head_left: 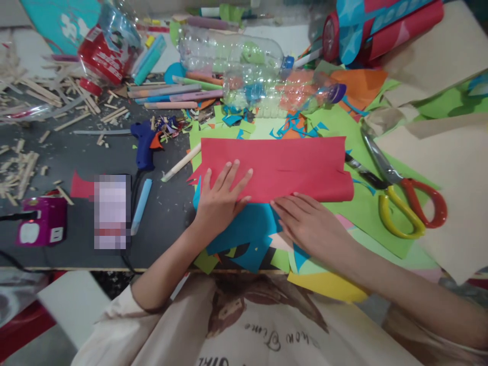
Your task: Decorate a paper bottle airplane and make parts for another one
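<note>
A folded red paper sheet lies across green and blue paper scraps in the middle of the table. My left hand rests flat on its left end, fingers spread and pressing down. Beside it, my right hand lies flat with its fingertips touching the sheet's near folded edge. Neither hand grips anything. A blue paper sheet sits under both hands.
Red and yellow scissors lie to the right on green paper. A blue glue gun, a pale blue glue stick and a purple device sit left. Clear plastic bottles, paper rolls and wood sticks crowd the back.
</note>
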`<state>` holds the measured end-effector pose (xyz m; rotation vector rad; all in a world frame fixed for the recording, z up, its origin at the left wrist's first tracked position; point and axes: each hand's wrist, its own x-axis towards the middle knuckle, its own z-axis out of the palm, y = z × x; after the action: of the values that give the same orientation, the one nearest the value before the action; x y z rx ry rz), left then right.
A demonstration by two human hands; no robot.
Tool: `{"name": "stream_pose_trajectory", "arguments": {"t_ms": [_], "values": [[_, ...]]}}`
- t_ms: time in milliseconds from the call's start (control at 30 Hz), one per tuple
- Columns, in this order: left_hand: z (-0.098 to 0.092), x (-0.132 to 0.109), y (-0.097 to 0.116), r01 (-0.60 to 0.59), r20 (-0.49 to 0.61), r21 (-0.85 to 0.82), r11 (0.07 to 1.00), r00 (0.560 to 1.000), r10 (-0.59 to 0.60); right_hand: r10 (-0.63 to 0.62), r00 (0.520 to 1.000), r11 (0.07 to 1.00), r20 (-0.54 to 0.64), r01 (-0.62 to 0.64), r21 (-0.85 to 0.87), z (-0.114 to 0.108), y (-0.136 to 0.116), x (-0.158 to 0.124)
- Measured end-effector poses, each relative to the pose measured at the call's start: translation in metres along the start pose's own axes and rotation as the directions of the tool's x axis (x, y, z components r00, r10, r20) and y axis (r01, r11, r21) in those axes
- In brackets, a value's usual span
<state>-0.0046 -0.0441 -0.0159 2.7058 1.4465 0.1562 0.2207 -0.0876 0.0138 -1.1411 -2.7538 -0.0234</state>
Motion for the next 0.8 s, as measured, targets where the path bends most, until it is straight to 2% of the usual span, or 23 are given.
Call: {"name": "stream_pose_trajectory", "arguments": {"t_ms": [133, 267, 400, 467, 533, 567, 633, 733, 800], "values": [[0.000, -0.001, 0.001, -0.002, 0.000, -0.018, 1.000, 1.000, 0.002, 0.037, 0.997, 0.994, 0.071, -0.029, -0.103, -0.016, 0.015, -0.031], [0.001, -0.001, -0.001, 0.009, -0.008, -0.046, 0.999, 1.000, -0.009, 0.135, 0.986, 0.971, 0.098, -0.111, -0.214, -0.026, 0.030, -0.061], [-0.002, 0.000, 0.000, -0.037, -0.032, -0.030, 0.999, 0.999, 0.036, 0.160, 0.978, 0.962, 0.133, -0.124, -0.244, -0.031, 0.036, -0.078], [-0.005, -0.001, 0.007, -0.144, 0.003, -0.035, 0.989, 0.989, 0.145, 0.193, 0.973, 0.958, 0.123, -0.159, -0.240, -0.031, 0.034, -0.078], [-0.010, -0.006, 0.019, -0.276, 0.064, -0.057, 0.959, 0.958, 0.280, 0.240, 0.967, 0.948, 0.091, -0.213, -0.237, -0.029, 0.028, -0.073], [-0.012, -0.009, 0.026, -0.284, 0.083, -0.041, 0.958, 0.955, 0.286, 0.260, 0.963, 0.945, 0.078, -0.236, -0.228, -0.026, 0.023, -0.068], [-0.014, -0.016, 0.042, -0.228, 0.028, 0.003, 0.974, 0.973, 0.227, 0.264, 0.962, 0.952, 0.074, -0.247, -0.181, -0.019, 0.011, -0.059], [-0.012, -0.023, 0.059, -0.174, -0.009, 0.010, 0.985, 0.985, 0.174, 0.181, 0.983, 0.978, 0.035, -0.176, -0.110, -0.005, -0.007, -0.043], [-0.009, -0.026, 0.062, -0.169, -0.016, -0.003, 0.986, 0.985, 0.169, 0.121, 0.993, 0.987, 0.001, -0.120, -0.102, 0.001, -0.016, -0.035]]}}
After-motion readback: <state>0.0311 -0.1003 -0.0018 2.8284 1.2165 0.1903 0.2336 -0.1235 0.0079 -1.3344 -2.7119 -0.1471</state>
